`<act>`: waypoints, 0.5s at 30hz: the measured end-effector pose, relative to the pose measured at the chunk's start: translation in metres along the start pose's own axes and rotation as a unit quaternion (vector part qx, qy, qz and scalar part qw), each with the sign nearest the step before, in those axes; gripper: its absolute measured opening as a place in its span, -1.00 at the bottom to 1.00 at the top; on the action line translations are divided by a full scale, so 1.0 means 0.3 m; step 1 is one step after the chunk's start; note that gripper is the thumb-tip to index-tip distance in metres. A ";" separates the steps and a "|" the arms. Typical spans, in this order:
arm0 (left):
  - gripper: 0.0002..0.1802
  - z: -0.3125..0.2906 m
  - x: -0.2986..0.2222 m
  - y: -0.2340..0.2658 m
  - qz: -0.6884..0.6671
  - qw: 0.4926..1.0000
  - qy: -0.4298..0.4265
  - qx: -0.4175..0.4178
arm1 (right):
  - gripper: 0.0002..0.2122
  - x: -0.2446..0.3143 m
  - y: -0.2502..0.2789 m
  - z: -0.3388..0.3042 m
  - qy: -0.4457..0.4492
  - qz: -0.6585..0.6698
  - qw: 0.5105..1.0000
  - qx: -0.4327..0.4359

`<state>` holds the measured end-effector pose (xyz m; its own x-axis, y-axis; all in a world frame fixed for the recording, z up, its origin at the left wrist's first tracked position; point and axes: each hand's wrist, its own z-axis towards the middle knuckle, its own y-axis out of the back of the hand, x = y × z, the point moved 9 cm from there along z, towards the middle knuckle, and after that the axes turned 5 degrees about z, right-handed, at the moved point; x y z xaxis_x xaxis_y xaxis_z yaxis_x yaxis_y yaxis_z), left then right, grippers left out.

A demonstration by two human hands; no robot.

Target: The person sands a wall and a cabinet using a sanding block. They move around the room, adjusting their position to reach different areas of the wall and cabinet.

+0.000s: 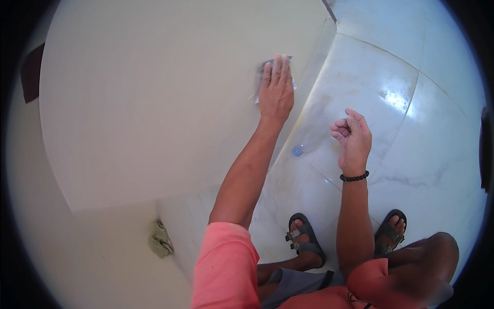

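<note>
My left hand (277, 91) lies flat on a smooth off-white wall panel (154, 98), fingers together and pointing up. Under the palm and fingers it presses a grey sheet with pale edges (294, 85), which looks like sandpaper; most of it is hidden. White dust coats the fingertips. My right hand (355, 138) hangs in the air to the right, over the tiled floor, wearing a black bead bracelet (355, 176). Its dusty fingers are loosely bent and apart, with nothing visible in them.
A clear plastic bottle with a blue cap (298, 150) lies on the marble-look tiles (391, 154) by the panel's base. A crumpled olive cloth (160, 240) rests lower left against a wall. My sandalled feet (304, 238) stand below my hands. A dark object (484, 149) is at the right edge.
</note>
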<state>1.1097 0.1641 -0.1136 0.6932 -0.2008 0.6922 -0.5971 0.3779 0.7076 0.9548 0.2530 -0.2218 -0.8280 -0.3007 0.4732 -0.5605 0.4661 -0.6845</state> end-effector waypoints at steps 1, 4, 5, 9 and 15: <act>-0.44 -0.016 0.004 -0.012 0.001 1.000 -0.016 0.000 | -0.77 -0.006 -0.021 -0.022 -0.003 -0.001 1.000 0.009; -0.44 -0.183 -0.009 -0.038 0.027 0.994 -0.090 0.048 | -0.77 -0.022 0.002 -0.023 0.003 -0.012 1.000 0.007; -0.44 -0.263 0.009 -0.018 0.008 0.994 -0.094 0.049 | -0.77 -0.024 0.008 -0.020 0.004 -0.013 1.000 0.010; -0.42 -0.637 0.140 0.071 0.023 0.987 -0.094 0.130 | -0.77 -0.031 -0.014 -0.039 -0.009 -0.001 1.000 0.021; -0.53 -1.105 0.214 0.259 -0.089 0.950 -0.107 0.280 | -0.77 0.027 0.017 -0.004 0.026 -0.060 0.998 0.020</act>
<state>1.2418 0.4801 -0.0612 0.7414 -0.4175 0.5253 -0.6407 -0.2077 0.7392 0.9452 0.2539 -0.2207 -0.7534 -0.3087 0.5806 -0.6568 0.3952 -0.6422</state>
